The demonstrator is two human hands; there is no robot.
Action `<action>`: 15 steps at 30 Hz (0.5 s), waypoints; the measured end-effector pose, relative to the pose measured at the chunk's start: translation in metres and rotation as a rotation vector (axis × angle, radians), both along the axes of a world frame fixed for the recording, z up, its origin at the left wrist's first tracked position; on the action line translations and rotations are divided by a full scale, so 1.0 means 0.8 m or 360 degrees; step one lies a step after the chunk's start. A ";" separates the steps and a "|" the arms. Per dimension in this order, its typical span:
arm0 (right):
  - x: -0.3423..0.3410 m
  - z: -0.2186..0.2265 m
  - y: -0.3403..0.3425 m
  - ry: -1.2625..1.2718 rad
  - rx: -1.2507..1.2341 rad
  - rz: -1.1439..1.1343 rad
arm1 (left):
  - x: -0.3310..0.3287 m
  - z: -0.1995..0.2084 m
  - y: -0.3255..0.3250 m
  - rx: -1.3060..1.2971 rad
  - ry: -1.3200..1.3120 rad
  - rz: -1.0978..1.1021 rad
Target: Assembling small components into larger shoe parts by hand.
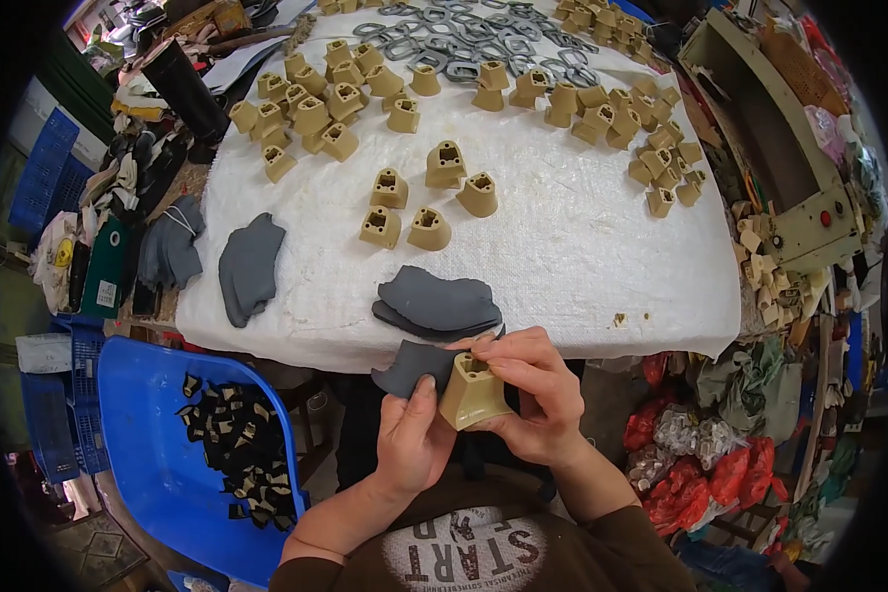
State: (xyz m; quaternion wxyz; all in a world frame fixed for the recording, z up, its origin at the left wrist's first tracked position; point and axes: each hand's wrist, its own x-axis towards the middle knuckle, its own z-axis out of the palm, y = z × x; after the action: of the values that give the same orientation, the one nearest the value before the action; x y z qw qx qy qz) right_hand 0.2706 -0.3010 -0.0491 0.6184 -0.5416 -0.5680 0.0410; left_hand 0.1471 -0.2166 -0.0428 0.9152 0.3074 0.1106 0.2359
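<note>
My right hand (540,400) grips a beige shoe heel (472,400) at the table's near edge, its hollow top with holes turned up. A curved dark grey piece of thin, leather-like material (409,369) lies against the heel's left side, pinched by the thumb and fingers of my left hand (412,434). Just beyond my hands, a small stack of the same grey pieces (439,299) rests on the white sheet (572,266). Farther off stands a loose group of several bare heels (429,229), hollow ends up.
More beige heels (311,115) crowd the far side, with grey metal-looking rings (454,39) behind them. Other grey stacks (251,268) lie at left. A blue tub (143,444) of dark-covered heels stands lower left. Red plastic bags (696,493) sit lower right, below a beige machine frame (819,222).
</note>
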 end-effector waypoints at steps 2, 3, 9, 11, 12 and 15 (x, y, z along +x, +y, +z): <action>0.001 0.006 -0.002 -0.0013 0.0004 -0.0001 | 0.001 0.002 -0.001 0.0038 -0.0022 0.0010; 0.002 0.008 -0.002 -0.0025 0.0005 -0.0019 | 0.002 0.003 -0.001 0.0039 0.0031 -0.0005; 0.003 -0.001 0.000 0.0097 0.0050 0.0036 | 0.003 0.004 0.001 -0.0013 0.0157 -0.0040; 0.002 -0.002 -0.001 0.0118 0.0037 0.0034 | 0.001 0.005 0.001 -0.0012 0.0163 -0.0034; 0.003 -0.002 -0.001 0.0135 0.0026 0.0034 | 0.002 0.005 0.001 -0.0022 0.0171 -0.0036; 0.004 -0.005 -0.002 0.0306 0.0059 0.0101 | 0.001 0.004 0.001 -0.0042 0.0185 -0.0055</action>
State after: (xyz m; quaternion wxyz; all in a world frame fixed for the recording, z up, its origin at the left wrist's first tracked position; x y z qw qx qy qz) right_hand 0.2736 -0.3028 -0.0532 0.6785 -0.5053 -0.5234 0.1017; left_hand 0.1479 -0.2155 -0.0398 0.9151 0.3104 0.1614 0.2003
